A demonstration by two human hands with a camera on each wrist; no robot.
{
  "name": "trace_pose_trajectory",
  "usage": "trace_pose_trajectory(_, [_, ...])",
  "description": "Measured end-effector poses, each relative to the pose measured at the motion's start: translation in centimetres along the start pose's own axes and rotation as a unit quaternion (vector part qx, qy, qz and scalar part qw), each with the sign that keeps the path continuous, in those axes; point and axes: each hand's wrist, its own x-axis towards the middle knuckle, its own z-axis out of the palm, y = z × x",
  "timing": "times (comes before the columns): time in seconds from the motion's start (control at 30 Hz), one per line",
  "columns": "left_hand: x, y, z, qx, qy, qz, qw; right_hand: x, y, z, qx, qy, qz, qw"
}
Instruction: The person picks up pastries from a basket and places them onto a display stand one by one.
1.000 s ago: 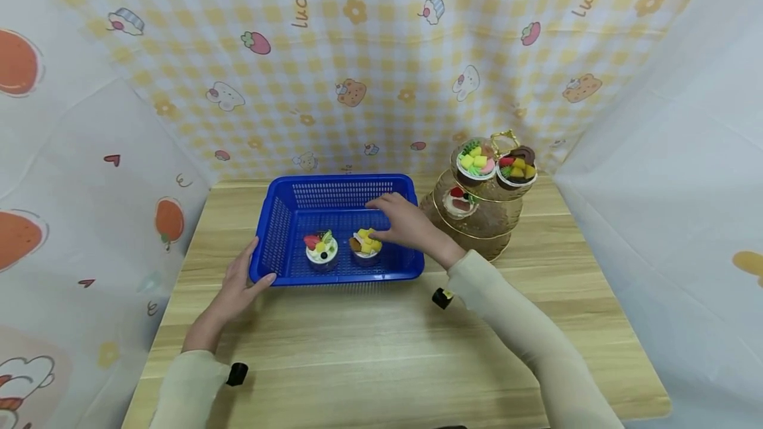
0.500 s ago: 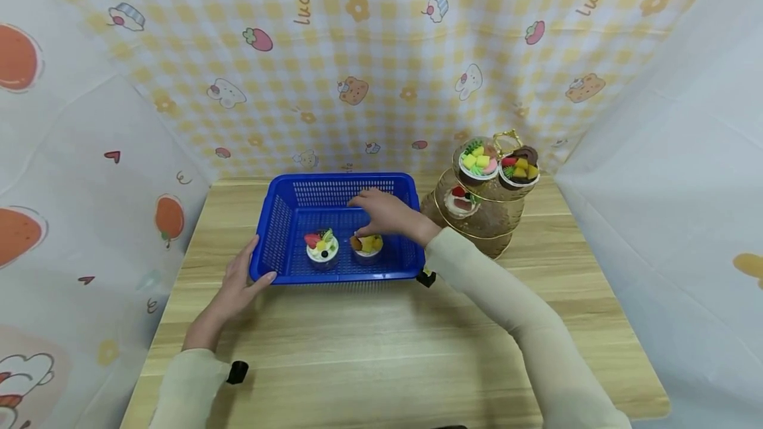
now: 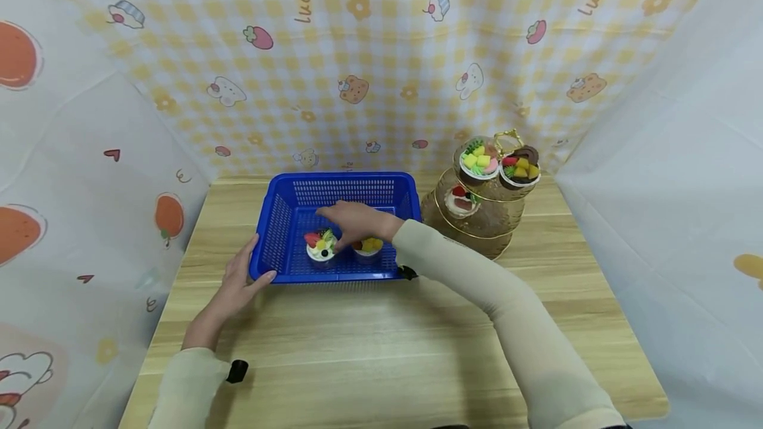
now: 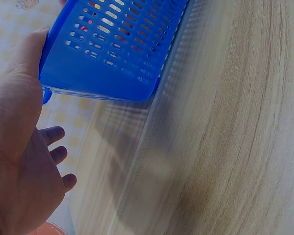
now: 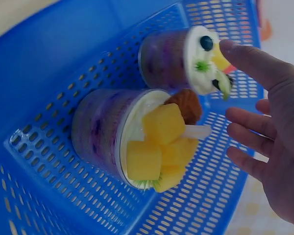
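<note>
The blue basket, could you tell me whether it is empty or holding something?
Holding something: two dessert cups stand upright inside the blue basket.

The right hand [image 3: 357, 220] is sliding toward nine o'clock inside the blue basket [image 3: 286, 207], leaving the mango cupcake [image 3: 367, 247]. Its fingertips [image 5: 235, 49] are now reaching the strawberry cupcake [image 3: 320, 246].
</note>
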Motion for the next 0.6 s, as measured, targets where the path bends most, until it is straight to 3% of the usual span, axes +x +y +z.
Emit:
trace_pose_trajectory(0.2, [0.1, -0.1, 0.0, 0.0, -0.001, -0.002, 1.0, 1.4, -0.6, 0.7, -0.039, -0.022, -0.014, 0.999])
trace_pose_trajectory(0.4, [0.1, -0.2, 0.1, 0.0, -0.004, -0.006, 1.0, 2.1, -0.7, 0.8, -0.008, -0.054, -0.021, 0.998])
trace_pose_trajectory(0.6, [0.1, -0.2, 0.2, 0.002, -0.003, -0.006, 1.0, 2.7, -0.8, 1.0, -0.021, -0.073, -0.028, 0.997])
